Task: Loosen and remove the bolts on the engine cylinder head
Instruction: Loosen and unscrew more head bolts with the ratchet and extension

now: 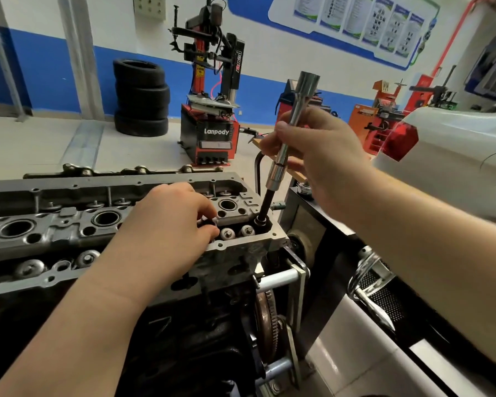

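Head: one cylinder head point(69, 224) lies on the engine block at centre-left, its long side running left to right.
Wells: three round wells show along its middle, at left, centre and right.
Bolt: one dark bolt point(265, 206) stands tilted in the head's near right corner, its lower end in a hole.
Extension: one chrome socket extension point(292, 124) sits on the bolt's top and leans up to the right.
Right hand: the right hand point(321, 156) grips the extension around its middle, fingers curled.
Left hand: the left hand point(169, 227) rests on the head just left of the bolt, fingertips pinching a small dark part; what it is cannot be told.
Flywheel: one toothed flywheel point(265, 325) sits below the head's right end.
Tyres: four stacked tyres point(141, 97) stand on the floor behind.
Changer: one red tyre changer point(209, 110) stands right of them.
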The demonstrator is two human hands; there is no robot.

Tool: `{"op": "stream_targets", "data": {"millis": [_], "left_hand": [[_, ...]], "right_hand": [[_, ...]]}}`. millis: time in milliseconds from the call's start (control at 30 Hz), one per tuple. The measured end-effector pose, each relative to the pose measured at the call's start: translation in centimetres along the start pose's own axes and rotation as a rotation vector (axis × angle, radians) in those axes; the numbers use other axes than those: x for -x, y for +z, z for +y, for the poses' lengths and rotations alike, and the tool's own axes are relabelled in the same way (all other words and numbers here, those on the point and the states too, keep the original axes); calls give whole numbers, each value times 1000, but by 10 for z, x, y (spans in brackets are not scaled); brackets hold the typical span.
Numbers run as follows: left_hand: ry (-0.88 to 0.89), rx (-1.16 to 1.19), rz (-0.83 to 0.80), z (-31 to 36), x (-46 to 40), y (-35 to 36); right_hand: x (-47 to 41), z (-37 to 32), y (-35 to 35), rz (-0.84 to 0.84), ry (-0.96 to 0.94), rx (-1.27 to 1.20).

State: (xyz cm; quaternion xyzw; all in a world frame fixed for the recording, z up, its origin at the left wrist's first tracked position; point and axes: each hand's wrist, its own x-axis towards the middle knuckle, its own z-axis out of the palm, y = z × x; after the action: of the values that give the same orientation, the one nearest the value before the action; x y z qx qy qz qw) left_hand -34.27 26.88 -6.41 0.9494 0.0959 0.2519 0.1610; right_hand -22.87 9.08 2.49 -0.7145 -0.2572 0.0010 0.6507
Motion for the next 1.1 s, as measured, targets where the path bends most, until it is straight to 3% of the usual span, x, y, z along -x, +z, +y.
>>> {"op": "stream_targets", "data": {"millis": [100, 200, 367, 533, 633, 800, 867, 967, 1033, 1100], "left_hand": [[-8, 15, -15, 3, -1, 0], [0, 119, -28, 15, -2, -6], [-38, 782, 29, 49, -51, -57], [144, 886, -157, 84, -92, -76], [112, 1034, -224, 90, -97, -74], [66, 908, -82, 94, -104, -67], [59, 915, -167, 92, -105, -66], [74, 989, -340, 83, -101, -65], [93, 959, -295, 78, -98, -63], [101, 893, -189, 78, -96, -60]], "right_hand": [[11, 21, 15, 108, 1, -169], [21, 40, 22, 182, -158, -126], [20, 50, 17, 83, -288, -17], [18, 48, 11, 15, -259, 40], [19, 50, 0, -40, -254, 115], [20, 52, -6, -80, -255, 418], [17, 47, -9, -152, -250, 420], [13, 42, -17, -304, -139, 225], [11, 40, -20, -350, -80, 186], [8, 40, -20, -282, -103, 367]]}}
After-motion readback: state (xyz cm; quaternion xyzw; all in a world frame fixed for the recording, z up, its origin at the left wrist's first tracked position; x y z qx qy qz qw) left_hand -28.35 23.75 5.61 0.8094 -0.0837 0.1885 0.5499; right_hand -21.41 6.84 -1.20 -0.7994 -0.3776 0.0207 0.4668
